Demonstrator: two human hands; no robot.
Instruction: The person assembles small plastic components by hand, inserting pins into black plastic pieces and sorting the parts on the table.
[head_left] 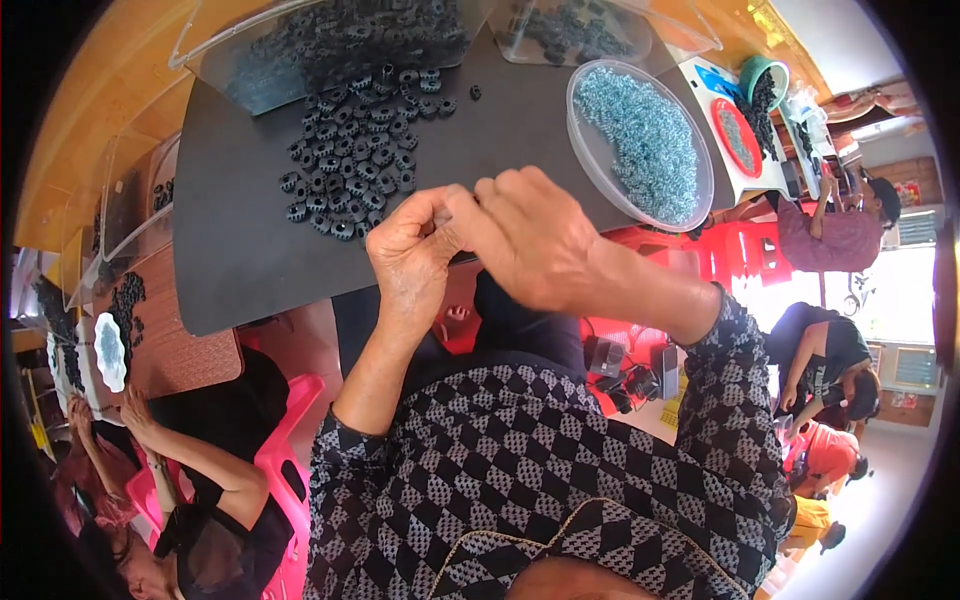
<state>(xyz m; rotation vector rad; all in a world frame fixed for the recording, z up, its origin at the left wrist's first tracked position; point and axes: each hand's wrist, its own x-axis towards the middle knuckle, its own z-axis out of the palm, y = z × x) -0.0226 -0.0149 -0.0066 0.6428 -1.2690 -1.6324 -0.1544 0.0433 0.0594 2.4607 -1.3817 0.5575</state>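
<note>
My left hand (408, 255) and my right hand (535, 240) meet above the near edge of the dark table (240, 230). The fingers of both are closed and pressed together, hiding whatever lies between them. Just beyond my left hand spreads a loose pile of small black toothed plastic parts (350, 150). To the far right of my right hand, a round clear tub (583, 160) holds many tiny shiny bluish pieces (645, 140), too small to name for sure.
A clear bin (265, 75) of black parts stands at the far edge, with another clear bin (535, 45) beside it. At right are a red dish (722, 118) and a green basket (752, 72). Co-workers sit at left (215, 480) and right (835, 230). A pink chair (290, 450) stands at left.
</note>
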